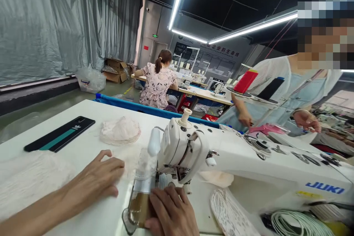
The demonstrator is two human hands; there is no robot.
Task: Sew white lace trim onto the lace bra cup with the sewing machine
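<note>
My left hand (103, 173) hovers or rests over the white tabletop, fingers loosely bent and thumb apart, with nothing visible in its grip. Just beyond its fingertips lies sheer pale fabric (129, 158), running toward the sewing machine (177, 143). Beside the presser foot, my right hand (174, 210) lies palm down on the machine bed, fingers bent and slightly apart. Whatever its fingertips touch is hidden. A brownish, shiny plate (139, 206) shows left of that hand. Pale folded fabric pieces (120, 130) are stacked behind my left hand, and a larger whitish heap (33, 180) lies at left.
A dark phone (61, 132) lies on the table's far left. White lacy strips (231, 210) and a coil of pale green cord (294, 223) sit under the machine arm. Red (247, 81) and black thread cones (271, 89) stand behind. One person stands at right; another sits ahead.
</note>
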